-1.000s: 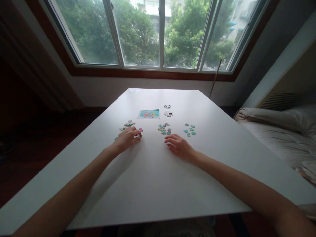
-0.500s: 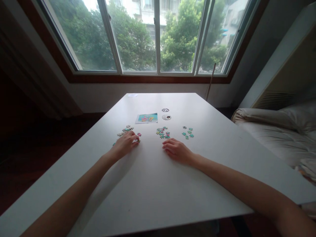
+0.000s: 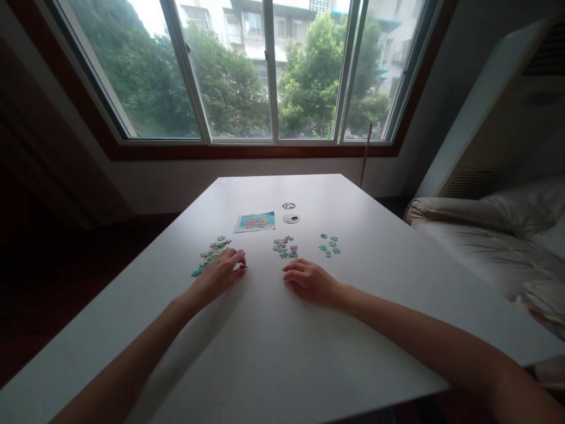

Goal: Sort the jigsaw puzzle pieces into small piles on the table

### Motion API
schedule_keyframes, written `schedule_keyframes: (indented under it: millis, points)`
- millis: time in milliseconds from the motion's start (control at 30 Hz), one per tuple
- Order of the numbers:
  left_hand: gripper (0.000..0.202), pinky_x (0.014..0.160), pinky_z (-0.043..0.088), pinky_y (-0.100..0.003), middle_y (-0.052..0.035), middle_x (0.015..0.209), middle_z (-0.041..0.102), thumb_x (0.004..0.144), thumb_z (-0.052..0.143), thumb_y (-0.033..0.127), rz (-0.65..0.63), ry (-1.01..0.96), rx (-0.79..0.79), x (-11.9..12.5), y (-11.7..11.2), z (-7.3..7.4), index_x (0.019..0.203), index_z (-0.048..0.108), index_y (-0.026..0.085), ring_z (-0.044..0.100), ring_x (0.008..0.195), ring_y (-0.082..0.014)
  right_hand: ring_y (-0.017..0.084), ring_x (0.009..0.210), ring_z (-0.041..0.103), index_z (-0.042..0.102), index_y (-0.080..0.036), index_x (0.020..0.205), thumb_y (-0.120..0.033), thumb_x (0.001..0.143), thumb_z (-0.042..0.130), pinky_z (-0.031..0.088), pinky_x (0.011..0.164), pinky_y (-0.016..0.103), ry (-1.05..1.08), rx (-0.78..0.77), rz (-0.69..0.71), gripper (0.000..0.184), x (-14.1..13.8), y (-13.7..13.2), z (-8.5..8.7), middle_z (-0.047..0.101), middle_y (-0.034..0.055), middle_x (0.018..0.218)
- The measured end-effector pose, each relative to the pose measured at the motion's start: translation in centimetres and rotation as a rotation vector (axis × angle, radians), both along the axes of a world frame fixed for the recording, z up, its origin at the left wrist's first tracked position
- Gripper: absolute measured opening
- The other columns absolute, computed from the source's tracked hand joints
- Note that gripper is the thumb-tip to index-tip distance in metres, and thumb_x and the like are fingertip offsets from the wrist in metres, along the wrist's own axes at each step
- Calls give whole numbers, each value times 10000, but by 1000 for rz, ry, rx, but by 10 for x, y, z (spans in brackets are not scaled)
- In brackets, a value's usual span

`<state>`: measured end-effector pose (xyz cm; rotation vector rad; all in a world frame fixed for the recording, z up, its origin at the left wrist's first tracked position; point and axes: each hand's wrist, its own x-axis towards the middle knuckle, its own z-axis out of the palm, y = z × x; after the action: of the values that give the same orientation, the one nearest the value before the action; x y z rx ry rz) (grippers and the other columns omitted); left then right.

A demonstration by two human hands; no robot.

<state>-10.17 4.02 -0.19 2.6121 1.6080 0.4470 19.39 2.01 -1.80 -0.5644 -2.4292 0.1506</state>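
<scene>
My left hand is low over the table beside the left pile of jigsaw puzzle pieces. Its thumb and fingertips pinch a small puzzle piece, mostly covered by the fingers. A pink puzzle piece lies just beyond those fingertips. On the tabletop rests my right hand, palm down, fingers loosely stretched and holding nothing. Just beyond it is a middle cluster of green, pink and yellow puzzle pieces. Farther right, several teal pieces lie spread apart.
A colourful picture card lies behind the piles on the white table. Two round flat items are to its right. Beyond the table is a window; a padded sofa stands at the right.
The view has shifted, so everything appears lower and farther left. My left hand has moved slightly, showing more of the left pile. My right hand stays by the middle cluster.
</scene>
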Motion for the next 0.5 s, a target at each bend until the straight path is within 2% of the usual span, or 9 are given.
schedule_keyframes:
  millis: [133,233,267,333,500]
  points:
    - [71,882,478,-373,-73,988,640,824,551,222,20,-25,-22,4,-3,1,890,568,202,583,983,-243,192,1021,628,619,-193,945,-121,881,534,558,869,331,0,-13,12,129,0,-1,1,694,95,1045]
    - [35,730,482,-312,-35,865,625,817,536,216,24,-111,-46,10,-7,2,851,532,212,594,785,-190,191,1016,631,625,-199,961,-117,877,532,561,867,325,-5,-23,19,150,0,-1,0,693,85,1065]
    - [7,685,472,-295,-22,814,615,819,520,217,24,-165,-54,13,-9,2,825,521,214,579,720,-172,192,1011,634,626,-200,962,-119,879,530,563,860,326,-2,-20,20,151,0,-1,-1,695,82,1066]
    - [83,647,466,-278,-13,761,609,827,524,269,4,-326,-72,23,-14,1,767,506,214,563,668,-152,195,989,641,625,-197,963,-127,889,518,570,838,330,9,-10,18,148,-1,-1,-2,701,83,1053]
    - [156,678,516,-284,-27,758,671,761,640,360,-13,-772,-338,58,-29,-8,787,597,213,630,713,-159,199,910,660,610,-185,1044,-153,887,536,577,784,331,26,-17,-46,177,-3,-3,-4,707,90,994]
